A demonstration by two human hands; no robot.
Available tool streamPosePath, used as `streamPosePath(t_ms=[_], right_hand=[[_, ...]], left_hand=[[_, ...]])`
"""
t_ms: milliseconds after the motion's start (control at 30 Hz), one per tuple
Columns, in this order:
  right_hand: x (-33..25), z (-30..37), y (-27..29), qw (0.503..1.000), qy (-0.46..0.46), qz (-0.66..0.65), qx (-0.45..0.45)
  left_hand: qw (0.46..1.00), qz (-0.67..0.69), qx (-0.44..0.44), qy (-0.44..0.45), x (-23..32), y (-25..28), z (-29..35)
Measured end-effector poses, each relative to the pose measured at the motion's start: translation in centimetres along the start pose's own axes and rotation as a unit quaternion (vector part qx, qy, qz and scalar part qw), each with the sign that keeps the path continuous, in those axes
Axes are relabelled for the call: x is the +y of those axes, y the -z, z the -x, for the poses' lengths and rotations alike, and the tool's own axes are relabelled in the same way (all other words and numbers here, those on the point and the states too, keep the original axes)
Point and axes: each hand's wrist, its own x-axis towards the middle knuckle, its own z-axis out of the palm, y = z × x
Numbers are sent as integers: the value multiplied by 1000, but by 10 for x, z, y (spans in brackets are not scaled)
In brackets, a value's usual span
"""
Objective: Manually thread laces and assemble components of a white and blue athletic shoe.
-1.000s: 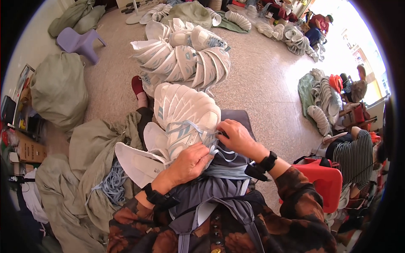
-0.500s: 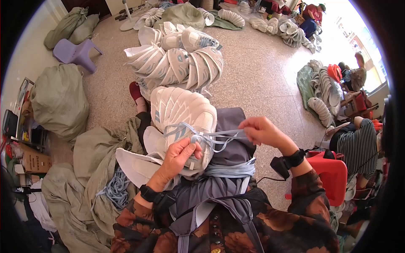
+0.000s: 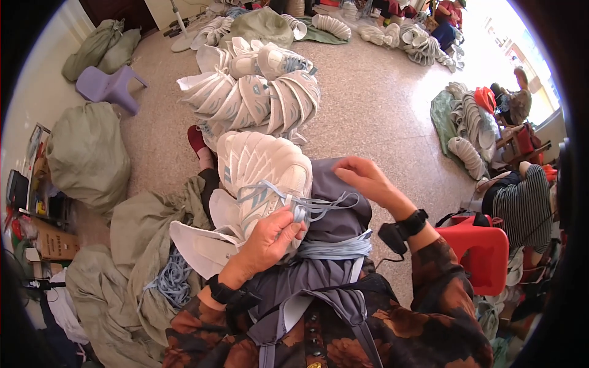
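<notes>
A stack of nested white shoe uppers with blue-grey trim lies across my lap. My left hand pinches the front upper at its lace opening, thumb pressed on top. Pale blue shoelaces run through that upper, their loose ends trailing right over my grey apron. Just above those ends, my right hand is raised with its fingers stretched out, seemingly holding nothing. A bundle of blue laces lies across my lap, nearer to me than the uppers.
Another curved pile of shoe uppers rests on the floor ahead. To the left are a stuffed green sack, a purple chair and a heap of blue laces on green cloth. A red stool stands at right.
My right hand has let go of the laces and moved slightly up and left. The lace ends now hang slack. My left hand has shifted slightly right, still gripping the upper.
</notes>
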Motion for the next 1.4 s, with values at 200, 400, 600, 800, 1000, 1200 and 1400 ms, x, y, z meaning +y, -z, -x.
streamPosePath(t_ms=[200, 400, 600, 800, 1000, 1200, 1400], right_hand=[[-4, -46, -69, 978, 91, 186, 15], [5, -65, -68, 985, 88, 149, 15], [9, -53, -54, 909, 251, 287, 165], [-91, 45, -36, 932, 12, -240, -273], [-89, 84, -29, 934, -74, -13, -351], [-55, 92, 44, 942, 2, -310, -128], [-16, 44, -24, 999, -9, 43, -17]], left_hand=[[984, 118, -74, 115, 26, -8, -2], [787, 410, -457, 50, 108, 2, 34], [886, 224, -372, 165, 134, 20, 14], [973, -166, -159, 18, 82, 16, 13], [967, -199, -160, 1, 69, 0, 5], [978, -151, -131, -67, 30, 8, 14], [979, -137, -129, -84, 30, 3, 12]])
